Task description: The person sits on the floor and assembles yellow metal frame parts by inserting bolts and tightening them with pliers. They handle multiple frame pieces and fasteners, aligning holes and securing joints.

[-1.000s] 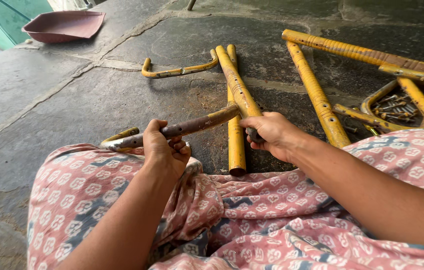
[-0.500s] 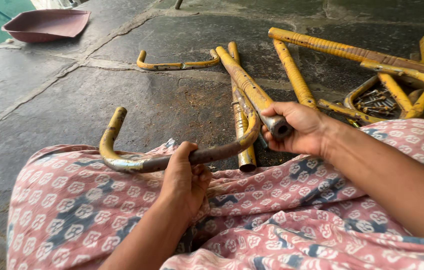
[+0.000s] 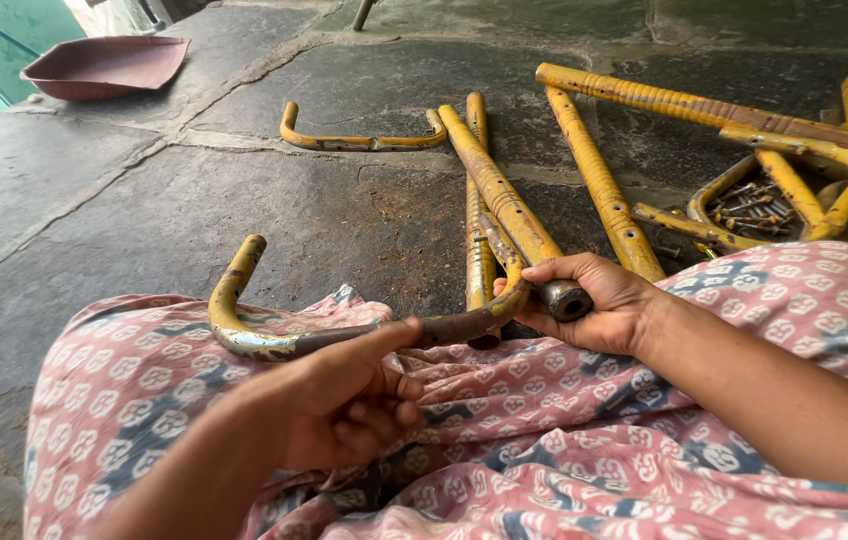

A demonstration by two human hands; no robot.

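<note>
A slip is the main risk judged here: the curved yellow metal tube (image 3: 274, 335), worn and rusty along its middle, is laid across the lap on pink patterned cloth (image 3: 564, 450) with its far hooked end hanging free above the stone floor (image 3: 144, 220). If the grip at one end were loosened, the tube could be tipped off the knee onto the stone or onto the long yellow tubes (image 3: 504, 200) lying just beyond. Skin could also be scraped by the flaking, rusted surface or the open tube mouth.

The right hand (image 3: 594, 300) is closed around the tube's dark open end, fingers wrapped beneath it. The left hand (image 3: 344, 400) is half curled, not gripping; only its extended thumb is pressed along the tube's middle.
</note>
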